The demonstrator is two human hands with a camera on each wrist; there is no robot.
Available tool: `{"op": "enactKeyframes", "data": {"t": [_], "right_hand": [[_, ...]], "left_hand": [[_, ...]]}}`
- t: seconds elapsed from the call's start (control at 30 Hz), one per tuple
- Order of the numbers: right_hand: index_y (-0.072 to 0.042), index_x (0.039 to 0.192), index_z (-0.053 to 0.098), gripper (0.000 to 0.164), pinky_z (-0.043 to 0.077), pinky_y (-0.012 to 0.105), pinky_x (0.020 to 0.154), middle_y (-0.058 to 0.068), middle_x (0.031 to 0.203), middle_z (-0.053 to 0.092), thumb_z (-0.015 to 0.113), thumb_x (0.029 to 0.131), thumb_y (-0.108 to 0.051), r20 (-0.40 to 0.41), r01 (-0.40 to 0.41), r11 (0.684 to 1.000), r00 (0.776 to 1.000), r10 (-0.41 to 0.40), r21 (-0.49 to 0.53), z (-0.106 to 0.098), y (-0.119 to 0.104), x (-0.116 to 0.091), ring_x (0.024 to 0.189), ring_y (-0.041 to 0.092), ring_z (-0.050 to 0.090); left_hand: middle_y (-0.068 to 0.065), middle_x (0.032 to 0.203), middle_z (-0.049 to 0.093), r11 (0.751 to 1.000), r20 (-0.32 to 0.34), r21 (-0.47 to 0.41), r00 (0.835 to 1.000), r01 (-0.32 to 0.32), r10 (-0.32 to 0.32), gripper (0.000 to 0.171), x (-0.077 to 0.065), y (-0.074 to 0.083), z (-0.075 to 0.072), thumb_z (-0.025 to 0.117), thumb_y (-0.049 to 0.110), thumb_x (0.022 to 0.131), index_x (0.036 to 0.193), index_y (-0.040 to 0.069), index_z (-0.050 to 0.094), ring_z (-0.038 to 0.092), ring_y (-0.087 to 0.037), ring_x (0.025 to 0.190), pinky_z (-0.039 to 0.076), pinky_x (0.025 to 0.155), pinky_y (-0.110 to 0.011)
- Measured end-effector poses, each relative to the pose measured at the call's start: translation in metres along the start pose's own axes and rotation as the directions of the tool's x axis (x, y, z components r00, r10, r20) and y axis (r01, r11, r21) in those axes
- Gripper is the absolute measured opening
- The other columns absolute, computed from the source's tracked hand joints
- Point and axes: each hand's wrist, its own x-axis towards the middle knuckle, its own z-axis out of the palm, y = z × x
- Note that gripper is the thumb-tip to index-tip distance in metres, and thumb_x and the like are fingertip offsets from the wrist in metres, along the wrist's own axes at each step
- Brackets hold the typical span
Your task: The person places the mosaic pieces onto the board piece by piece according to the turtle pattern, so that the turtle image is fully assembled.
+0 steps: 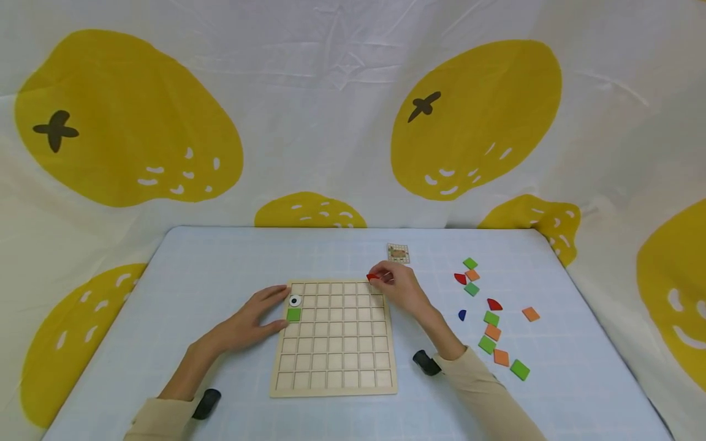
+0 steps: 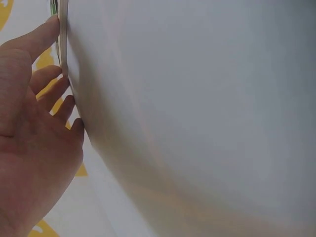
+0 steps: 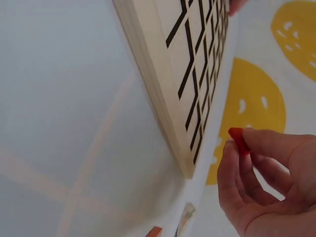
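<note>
A wooden grid board (image 1: 334,392) lies flat on the table. In its left column sit an eye tile (image 1: 295,301), white with a dark centre, and a green square tile (image 1: 294,315) just below it. My left hand (image 1: 248,320) rests at the board's left edge, its fingers fairly straight; the left wrist view shows the fingertips touching that edge. Between thumb and fingers my right hand (image 1: 401,288) pinches a red tile (image 3: 240,140), over the board's top right corner in the head view. The fingers partly cover this tile.
Right of the board lie several loose tiles: green squares (image 1: 520,370), orange squares (image 1: 531,314), red quarter-circle tiles (image 1: 494,304) and a blue half-circle tile (image 1: 462,315). A small printed card (image 1: 398,253) lies behind the board. A patterned cloth (image 1: 331,122) hangs at the back.
</note>
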Motion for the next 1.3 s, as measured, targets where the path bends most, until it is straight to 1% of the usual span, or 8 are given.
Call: {"op": "enactKeyframes", "data": {"t": [0.17, 0.27, 0.4, 0.47, 0.6, 0.8, 1.07, 1.3], "right_hand": [[0.000, 0.104, 0.070, 0.011, 0.058, 0.037, 0.081, 0.010, 0.097, 0.071, 0.072, 0.094, 0.000, 0.020, 0.028, 0.999, 0.999, -0.029, 0.035, 0.011, -0.005, 0.005, 0.089, 0.026, 0.070], [0.002, 0.110, 0.070, 0.015, 0.058, 0.038, 0.082, 0.011, 0.097, 0.069, 0.071, 0.094, 0.000, 0.035, 0.043, 0.999, 0.998, -0.044, 0.033, 0.017, -0.009, 0.008, 0.090, 0.028, 0.070], [0.002, 0.119, 0.070, 0.023, 0.059, 0.040, 0.083, 0.014, 0.100, 0.068, 0.069, 0.096, 0.000, 0.066, 0.085, 0.996, 0.994, -0.084, -0.006, 0.025, -0.015, 0.011, 0.092, 0.031, 0.070], [0.002, 0.121, 0.070, 0.025, 0.059, 0.040, 0.083, 0.015, 0.103, 0.068, 0.067, 0.097, 0.001, 0.075, 0.111, 0.993, 0.991, -0.109, -0.024, 0.029, -0.017, 0.012, 0.093, 0.032, 0.070], [0.002, 0.119, 0.071, 0.023, 0.059, 0.038, 0.081, 0.017, 0.105, 0.068, 0.066, 0.097, 0.001, 0.096, 0.146, 0.989, 0.985, -0.143, -0.025, 0.037, -0.021, 0.015, 0.094, 0.033, 0.070], [0.002, 0.115, 0.071, 0.018, 0.058, 0.033, 0.077, 0.013, 0.102, 0.069, 0.066, 0.099, -0.001, 0.129, 0.130, 0.991, 0.983, -0.132, 0.023, 0.050, -0.030, 0.019, 0.089, 0.029, 0.070], [0.002, 0.113, 0.071, 0.016, 0.054, 0.030, 0.078, 0.011, 0.095, 0.069, 0.068, 0.098, -0.001, 0.147, 0.140, 0.989, 0.978, -0.145, 0.044, 0.065, -0.040, 0.022, 0.086, 0.025, 0.067], [0.002, 0.113, 0.072, 0.016, 0.054, 0.027, 0.079, 0.009, 0.098, 0.071, 0.068, 0.098, -0.002, 0.201, 0.159, 0.986, 0.965, -0.168, 0.057, 0.079, -0.044, 0.027, 0.087, 0.021, 0.067]], "left_hand": [[-0.022, 0.162, 0.033, 1.000, 0.003, -0.002, 1.000, 0.005, -0.005, 0.071, 0.000, 0.001, 0.000, 0.070, 0.027, 0.100, 0.157, 0.000, 0.038, 0.027, -0.045, 0.149, 0.028, 0.116, -0.065], [-0.023, 0.161, 0.033, 1.000, -0.001, -0.005, 1.000, 0.003, -0.003, 0.071, 0.000, 0.002, -0.001, 0.070, 0.027, 0.100, 0.157, -0.001, 0.038, 0.027, -0.046, 0.149, 0.028, 0.115, -0.066], [-0.024, 0.161, 0.033, 1.000, -0.009, -0.007, 1.000, -0.001, 0.001, 0.070, -0.001, 0.002, -0.001, 0.070, 0.027, 0.100, 0.156, -0.001, 0.039, 0.028, -0.047, 0.148, 0.028, 0.114, -0.067], [-0.023, 0.161, 0.033, 1.000, -0.008, -0.011, 1.000, 0.002, -0.002, 0.071, -0.001, 0.001, 0.000, 0.070, 0.028, 0.100, 0.157, -0.001, 0.038, 0.028, -0.047, 0.148, 0.028, 0.115, -0.067], [-0.021, 0.163, 0.031, 1.000, 0.000, -0.019, 1.000, 0.010, -0.010, 0.072, 0.000, -0.001, 0.000, 0.069, 0.030, 0.100, 0.158, 0.001, 0.037, 0.026, -0.045, 0.150, 0.027, 0.116, -0.065], [-0.020, 0.163, 0.031, 1.000, 0.004, -0.014, 1.000, 0.016, -0.016, 0.072, 0.001, -0.004, 0.002, 0.069, 0.031, 0.100, 0.158, 0.002, 0.037, 0.026, -0.044, 0.150, 0.028, 0.116, -0.065], [-0.020, 0.163, 0.032, 0.999, 0.010, -0.017, 1.000, 0.030, -0.030, 0.072, 0.001, 0.000, 0.000, 0.070, 0.030, 0.100, 0.158, 0.003, 0.038, 0.027, -0.044, 0.150, 0.028, 0.116, -0.065], [-0.021, 0.163, 0.031, 0.999, 0.011, -0.027, 0.999, 0.034, -0.034, 0.071, 0.000, 0.003, -0.002, 0.071, 0.026, 0.099, 0.158, 0.002, 0.038, 0.026, -0.045, 0.149, 0.028, 0.116, -0.065]]}}
